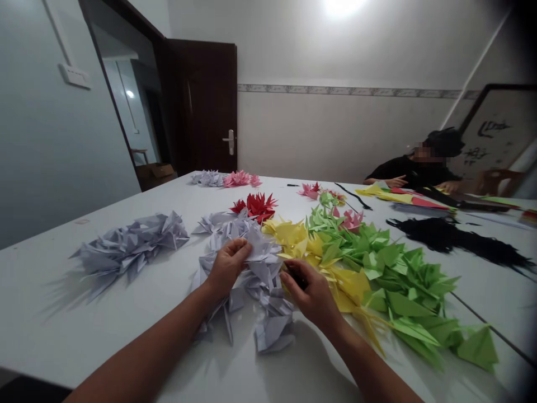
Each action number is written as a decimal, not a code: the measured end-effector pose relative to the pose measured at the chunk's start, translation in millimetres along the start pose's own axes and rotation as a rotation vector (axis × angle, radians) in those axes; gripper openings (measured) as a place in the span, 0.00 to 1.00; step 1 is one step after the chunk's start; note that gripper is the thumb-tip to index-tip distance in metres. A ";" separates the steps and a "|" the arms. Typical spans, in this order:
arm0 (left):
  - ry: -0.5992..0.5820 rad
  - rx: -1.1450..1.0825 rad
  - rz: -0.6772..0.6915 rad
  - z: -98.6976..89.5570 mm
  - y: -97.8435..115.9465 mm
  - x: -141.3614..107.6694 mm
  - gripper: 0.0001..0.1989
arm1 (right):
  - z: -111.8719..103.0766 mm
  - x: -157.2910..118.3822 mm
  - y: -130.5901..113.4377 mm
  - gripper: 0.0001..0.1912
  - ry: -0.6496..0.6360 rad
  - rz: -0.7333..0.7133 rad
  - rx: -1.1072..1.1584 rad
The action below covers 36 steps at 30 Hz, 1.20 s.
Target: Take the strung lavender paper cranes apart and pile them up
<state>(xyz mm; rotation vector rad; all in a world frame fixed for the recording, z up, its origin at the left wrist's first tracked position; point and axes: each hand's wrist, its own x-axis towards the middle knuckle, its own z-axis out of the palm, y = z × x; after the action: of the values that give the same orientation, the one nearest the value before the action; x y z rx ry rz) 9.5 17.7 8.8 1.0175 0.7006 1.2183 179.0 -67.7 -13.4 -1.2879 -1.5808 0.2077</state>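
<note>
My left hand [230,262] pinches the edge of a pale lilac folded paper piece [263,250] over a pile of similar lilac pieces [272,324]. Just to the right, my right hand [308,288] is closed with a small dark object [297,275] between thumb and fingers; it is too hidden to name. Yellow folded papers [293,238] lie beside and beyond my right hand. Farther right spreads a long heap of green folded papers [377,254]. Red folded papers [257,207] sit behind the lilac pile.
Another lilac cluster [132,246] lies at left, pink pieces [239,178] at the far edge. Black fringed material [457,238] and coloured sheets [403,196] are at right. A person in black [413,168] sits at the far right of the white table [138,336].
</note>
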 end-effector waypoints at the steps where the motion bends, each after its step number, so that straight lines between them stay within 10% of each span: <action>1: -0.014 -0.045 -0.033 0.4 0.5 -2.5 0.18 | 0.6 -0.6 -2.1 0.11 -0.019 -0.015 -0.004; 22: -0.319 0.319 0.298 5.4 -5.1 -29.7 0.07 | 2.3 -4.6 -15.3 0.08 -0.186 0.052 0.152; 36: -0.252 0.777 0.612 -1.3 1.3 -26.1 0.11 | -3.5 -6.3 -17.0 0.09 -0.017 -0.092 -0.074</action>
<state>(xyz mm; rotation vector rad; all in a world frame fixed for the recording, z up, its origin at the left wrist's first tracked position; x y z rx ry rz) 1.7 -7.2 7.4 2.1087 0.6942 1.3104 170.5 -81.2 -4.1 -1.2696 -1.6714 0.1039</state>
